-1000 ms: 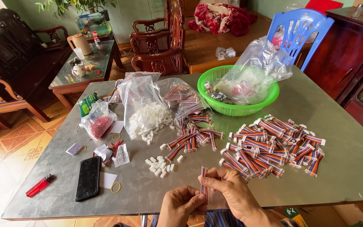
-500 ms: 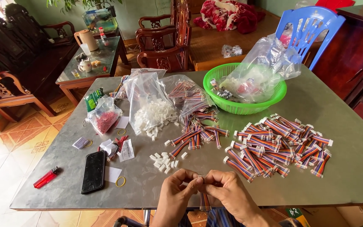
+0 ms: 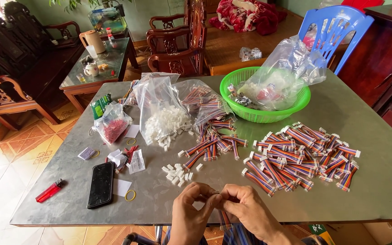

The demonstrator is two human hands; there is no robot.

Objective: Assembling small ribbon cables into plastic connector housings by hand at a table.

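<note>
Head view: both hands pinched on one ribbon cable at near table edge

Left hand (image 3: 190,209) and right hand (image 3: 249,209) met fingertip to fingertip, closed on a multicoloured ribbon cable (image 3: 224,218) hanging below them over the metal table (image 3: 364,104) edge, likely so the end stayed steady. Loose white connector housings (image 3: 176,174) lay just beyond the left hand, within reach. Finished cable pile (image 3: 301,155) sat right; green basket (image 3: 265,93) far.

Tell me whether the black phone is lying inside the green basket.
No. The black phone lies flat on the bare metal table near the red lighter, far from the green basket, which holds plastic bags.
</note>
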